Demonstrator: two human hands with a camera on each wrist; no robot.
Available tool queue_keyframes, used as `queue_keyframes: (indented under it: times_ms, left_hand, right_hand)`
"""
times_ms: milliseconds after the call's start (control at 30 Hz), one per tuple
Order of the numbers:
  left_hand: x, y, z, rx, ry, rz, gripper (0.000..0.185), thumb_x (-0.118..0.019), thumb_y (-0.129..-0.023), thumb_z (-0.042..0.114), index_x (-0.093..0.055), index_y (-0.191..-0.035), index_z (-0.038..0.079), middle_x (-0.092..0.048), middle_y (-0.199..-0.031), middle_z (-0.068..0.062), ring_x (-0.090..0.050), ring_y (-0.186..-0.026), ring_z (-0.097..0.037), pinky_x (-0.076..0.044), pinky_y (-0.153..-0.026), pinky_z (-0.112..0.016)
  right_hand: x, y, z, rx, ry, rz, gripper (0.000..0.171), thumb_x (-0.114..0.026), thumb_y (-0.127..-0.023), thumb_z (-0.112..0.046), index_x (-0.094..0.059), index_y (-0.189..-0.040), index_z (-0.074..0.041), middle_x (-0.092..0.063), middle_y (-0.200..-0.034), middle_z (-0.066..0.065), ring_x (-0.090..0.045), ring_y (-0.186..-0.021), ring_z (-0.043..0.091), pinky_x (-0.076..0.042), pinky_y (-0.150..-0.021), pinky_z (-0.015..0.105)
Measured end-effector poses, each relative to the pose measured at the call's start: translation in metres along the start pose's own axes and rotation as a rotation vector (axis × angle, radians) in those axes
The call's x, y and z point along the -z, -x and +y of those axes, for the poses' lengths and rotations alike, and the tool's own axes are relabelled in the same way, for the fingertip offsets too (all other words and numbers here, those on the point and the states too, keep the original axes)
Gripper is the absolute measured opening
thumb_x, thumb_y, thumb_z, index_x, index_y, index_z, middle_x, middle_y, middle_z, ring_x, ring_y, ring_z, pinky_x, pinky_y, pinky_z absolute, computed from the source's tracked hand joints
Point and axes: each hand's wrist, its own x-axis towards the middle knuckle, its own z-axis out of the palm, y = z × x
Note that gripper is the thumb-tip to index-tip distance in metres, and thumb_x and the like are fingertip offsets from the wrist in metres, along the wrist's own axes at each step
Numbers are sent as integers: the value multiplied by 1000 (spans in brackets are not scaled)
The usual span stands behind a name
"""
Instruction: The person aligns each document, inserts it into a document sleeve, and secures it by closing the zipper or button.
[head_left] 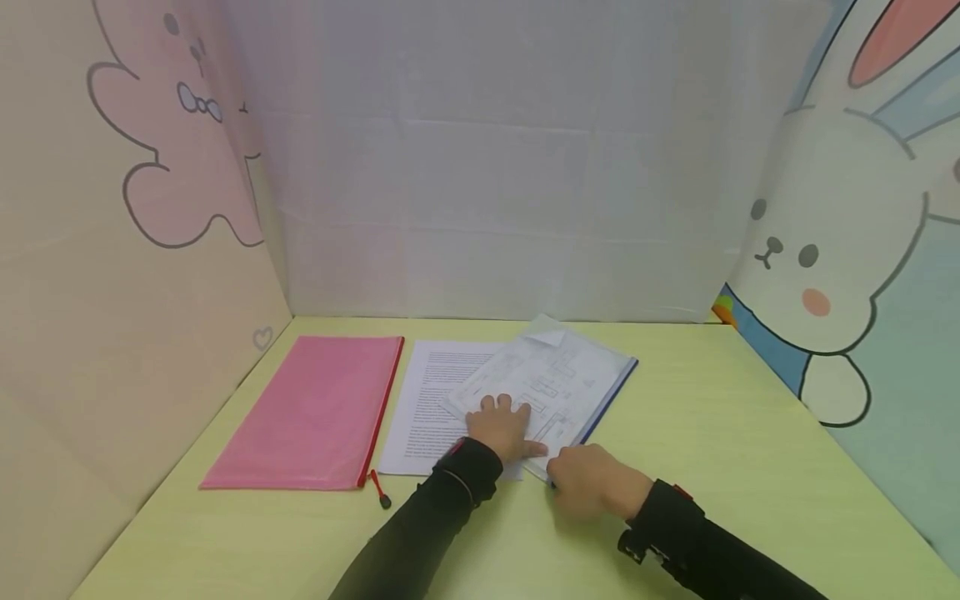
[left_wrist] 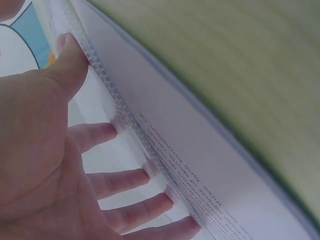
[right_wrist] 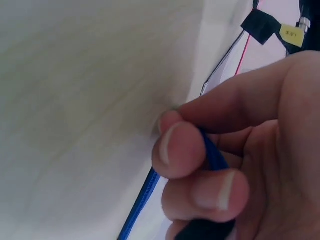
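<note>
A translucent zip document pouch (head_left: 581, 375) with a faint line pattern lies at an angle, overlapping a stack of printed sheets (head_left: 429, 408). My left hand (head_left: 498, 429) rests on the pouch with its fingers straight and spread. In the left wrist view, its fingertips touch the clear plastic (left_wrist: 95, 162) along a textured edge. A blue zipper (head_left: 613, 393) runs down the pouch's right side. At its near end, my right hand (head_left: 588, 479) pinches the blue zipper pull (right_wrist: 215, 155), whose black tip (right_wrist: 207, 230) shows below the curled fingers.
On the left lies a pink zip pouch (head_left: 300, 417) with a red zipper edge (head_left: 384, 408). Its red pull with a dark tip (head_left: 384, 501) lies on the pale yellow table (head_left: 750, 500). Cloth walls with cartoon animals enclose the table's back and sides.
</note>
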Motion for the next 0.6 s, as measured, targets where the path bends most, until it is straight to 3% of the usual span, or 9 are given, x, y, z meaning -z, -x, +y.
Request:
queue_keyframes:
  times_ms: [400,600]
  left_hand:
    - [-4,-2,-1,2,-23,-11,76,-67,-86,67,-55,-146,22,-55,-137,-12,-51,-120,-33,-50,-93,-53]
    - [-6,-3,-2,-17,-32,9,76,-65,-86,68,-55,-146,22,-55,-138,-12,-52,-120,-33,-51,-91,-53]
  right_hand:
    - [9,1,4,-15,-75,-10,21,-65,-91,-15,-57,-71,-15,-50,-66,-3,-45,-60,15,-39,-58,34]
    - [23,-17,27,-42,-126,84,16,-64,-97,-12,-63,-81,-10,-52,-69,-1,-49,-63,17,-42,-59,35]
